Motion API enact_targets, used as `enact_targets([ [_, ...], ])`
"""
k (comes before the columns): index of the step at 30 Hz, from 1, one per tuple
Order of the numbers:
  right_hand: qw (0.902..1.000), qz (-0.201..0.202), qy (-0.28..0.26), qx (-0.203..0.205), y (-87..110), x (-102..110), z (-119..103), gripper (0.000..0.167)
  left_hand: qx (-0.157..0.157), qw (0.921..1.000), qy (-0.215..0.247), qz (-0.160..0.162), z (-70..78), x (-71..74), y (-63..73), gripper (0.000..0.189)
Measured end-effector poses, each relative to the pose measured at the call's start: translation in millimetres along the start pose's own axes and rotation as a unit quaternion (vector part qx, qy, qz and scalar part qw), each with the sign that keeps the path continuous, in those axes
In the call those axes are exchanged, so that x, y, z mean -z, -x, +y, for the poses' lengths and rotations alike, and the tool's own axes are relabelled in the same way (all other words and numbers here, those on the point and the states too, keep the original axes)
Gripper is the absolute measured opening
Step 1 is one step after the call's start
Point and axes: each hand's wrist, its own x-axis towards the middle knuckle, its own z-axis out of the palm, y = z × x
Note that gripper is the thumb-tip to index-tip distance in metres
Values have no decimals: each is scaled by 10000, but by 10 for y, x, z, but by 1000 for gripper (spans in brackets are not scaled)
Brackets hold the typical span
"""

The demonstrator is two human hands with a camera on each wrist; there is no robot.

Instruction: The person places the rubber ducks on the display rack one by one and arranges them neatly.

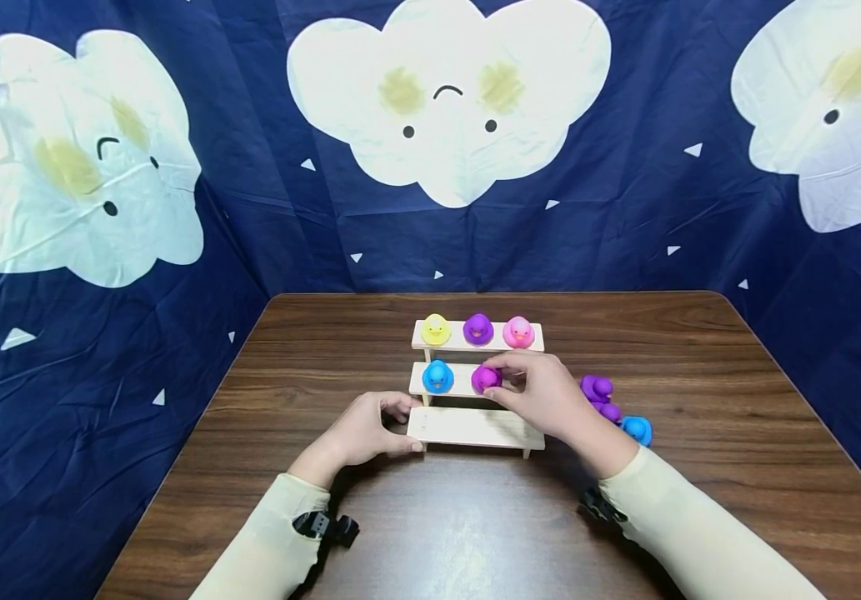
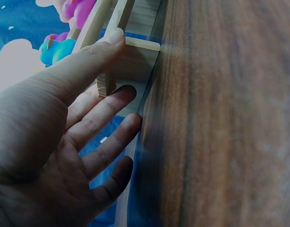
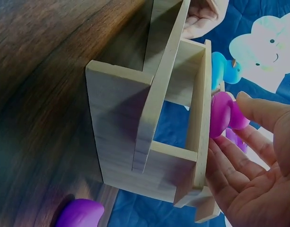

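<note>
A small three-step wooden display stand point(image 1: 477, 427) stands on the table. My left hand point(image 1: 358, 429) holds its left end, thumb at the front of the lowest step and fingers behind. On the middle step, my right hand point(image 1: 543, 392) pinches a magenta rubber duck point(image 1: 486, 379) between thumb and fingers; in the right wrist view the duck point(image 3: 222, 114) is right at the board's surface. To its left sits a blue rubber duck point(image 1: 438, 377). Along the top step are a yellow duck point(image 1: 436, 330), a purple duck point(image 1: 478, 329) and a pink duck point(image 1: 518, 332). The lowest step is bare.
Right of the stand, beside my right forearm, two purple ducks point(image 1: 597, 388) and a blue duck point(image 1: 636, 430) lie on the brown wooden table point(image 1: 730, 433). A dark blue cloth point(image 1: 250, 200) with white clouds hangs behind and at both sides.
</note>
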Motion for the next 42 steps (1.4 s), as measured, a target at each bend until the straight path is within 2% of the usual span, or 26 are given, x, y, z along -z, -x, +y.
enact_targets([
  [14, 9999, -67, 135, -78, -41, -42, -31, 27, 75, 10000, -28, 6, 5, 0, 5, 50],
  [25, 9993, 6, 361, 11, -42, -62, -41, 30, 24, 10000, -61, 40, 11, 3, 11, 51],
  [31, 9993, 39, 362, 36, -37, -66, -38, 30, 105, 9999, -108, 42, 17, 9, 5, 51],
  [42, 9995, -9, 325, -18, -26, -54, -32, 32, 68, 9999, -131, 56, 22, 1, 8, 51],
])
